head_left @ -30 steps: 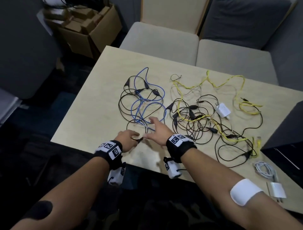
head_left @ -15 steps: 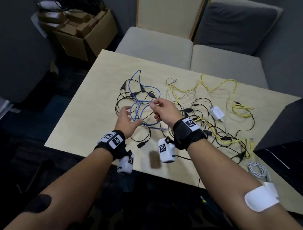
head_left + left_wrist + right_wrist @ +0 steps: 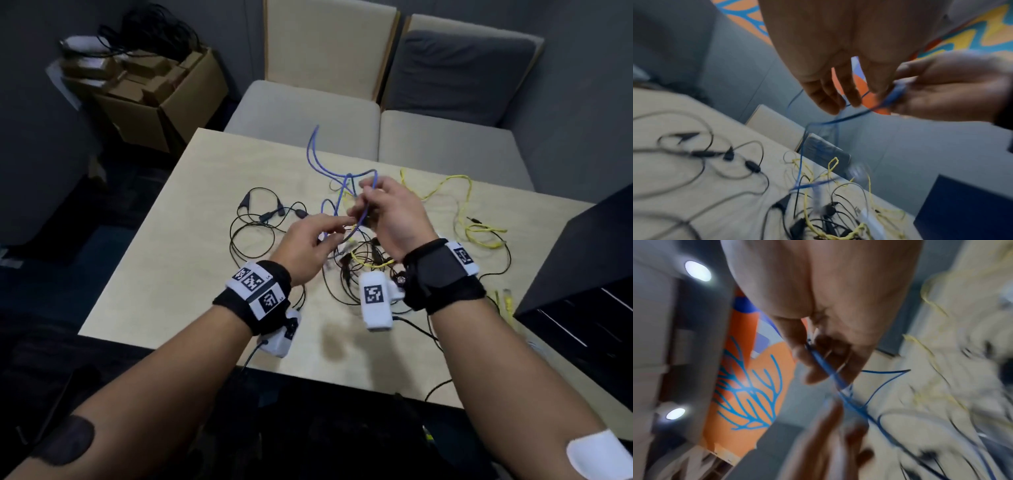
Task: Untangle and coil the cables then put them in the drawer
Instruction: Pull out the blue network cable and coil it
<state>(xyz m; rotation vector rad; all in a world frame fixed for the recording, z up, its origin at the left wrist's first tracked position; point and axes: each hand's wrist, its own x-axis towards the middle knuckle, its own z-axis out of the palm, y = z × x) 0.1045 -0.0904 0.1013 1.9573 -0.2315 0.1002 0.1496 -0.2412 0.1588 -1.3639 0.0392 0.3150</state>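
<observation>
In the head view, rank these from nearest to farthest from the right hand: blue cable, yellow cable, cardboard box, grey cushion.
1. blue cable: pinched in the right hand.
2. yellow cable: on the table, just right of the hand.
3. grey cushion: on the chair beyond the table, up and right.
4. cardboard box: on the floor, far left.

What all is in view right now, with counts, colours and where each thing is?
thin blue cable: one, blue, lifted above the table centre
thin yellow cable: at least one, yellow, table's right part
thin black cables: several, black, tangled across the middle
light wooden table: one, beige, centre
brown cardboard box: one, brown, floor at far left
beige cushioned seats: two, beige, behind the table
left hand: open, fingers by the blue cable
right hand: pinches the blue cable
</observation>
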